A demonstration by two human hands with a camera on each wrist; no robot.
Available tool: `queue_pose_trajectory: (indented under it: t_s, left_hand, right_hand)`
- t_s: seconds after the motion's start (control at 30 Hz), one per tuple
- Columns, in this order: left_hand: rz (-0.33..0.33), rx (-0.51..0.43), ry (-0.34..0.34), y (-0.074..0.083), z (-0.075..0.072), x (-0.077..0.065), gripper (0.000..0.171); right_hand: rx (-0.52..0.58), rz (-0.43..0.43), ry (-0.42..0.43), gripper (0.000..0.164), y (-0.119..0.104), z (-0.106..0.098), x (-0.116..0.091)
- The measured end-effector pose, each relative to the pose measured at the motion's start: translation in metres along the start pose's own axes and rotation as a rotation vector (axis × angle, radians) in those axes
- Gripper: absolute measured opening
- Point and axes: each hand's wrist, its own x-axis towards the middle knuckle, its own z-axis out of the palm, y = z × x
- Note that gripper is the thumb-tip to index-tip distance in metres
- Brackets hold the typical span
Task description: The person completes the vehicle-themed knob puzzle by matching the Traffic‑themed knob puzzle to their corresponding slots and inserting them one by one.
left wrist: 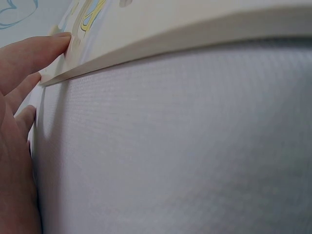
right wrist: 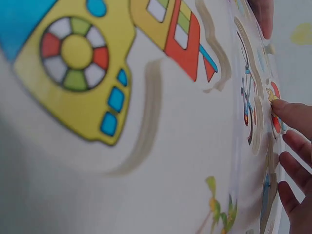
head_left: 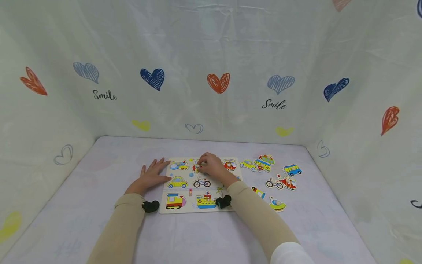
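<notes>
A puzzle board [head_left: 214,186] with vehicle pictures lies flat on the table. My left hand [head_left: 152,178] has its fingers spread at the board's left edge; in the left wrist view, the thumb [left wrist: 36,56] reaches over that edge onto the board. Over the top middle of the board, my right hand [head_left: 214,167] pinches a small red, yellow and white puzzle piece [right wrist: 275,105] between thumb and fingers. The piece sits close over its picture spot, and the hand partly hides it. Below it is the bicycle picture [head_left: 202,182].
Loose puzzle pieces lie to the board's right: a yellow car [head_left: 248,165], a blue bus [head_left: 292,169], a bicycle [head_left: 274,183], a red helicopter [head_left: 288,182] and several more. One piece [head_left: 258,192] is partly hidden by the right forearm. A white curtain [head_left: 184,44] with hearts stands behind.
</notes>
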Motion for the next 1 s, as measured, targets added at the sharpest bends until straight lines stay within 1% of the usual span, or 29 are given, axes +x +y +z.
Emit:
queue_pose_trajectory:
  t_s: [0.13, 0.33, 0.57, 0.73, 0.8, 0.87, 1.0]
  left_hand:
    - [-0.004, 0.002, -0.002, 0.000, 0.000, 0.000, 0.081]
    - [0.001, -0.006, -0.007, 0.000, -0.001, -0.001, 0.081]
    - [0.008, -0.010, -0.008, -0.001, -0.001, 0.000, 0.081]
    - [0.012, -0.006, -0.011, 0.000, -0.001, -0.001, 0.081]
    - [0.014, -0.009, -0.014, 0.000, -0.002, -0.002, 0.081]
    - [0.013, -0.010, -0.017, 0.001, -0.002, -0.002, 0.081]
    - [0.010, -0.003, -0.017, 0.001, -0.003, -0.002, 0.080]
  right_hand:
    - [-0.001, 0.008, -0.020, 0.016, 0.000, -0.001, 0.000]
    - [0.009, 0.011, -0.025, 0.017, 0.003, 0.000, 0.002]
    - [0.037, 0.041, -0.039, 0.015, 0.003, 0.000, 0.003]
    - [0.027, 0.045, -0.056, 0.018, 0.001, -0.002, 0.002]
    - [0.011, 0.034, -0.072, 0.021, 0.001, -0.004, 0.001]
    - [0.019, 0.031, -0.084, 0.027, 0.001, -0.007, -0.001]
    - [0.105, 0.040, -0.074, 0.038, 0.002, -0.018, -0.004]
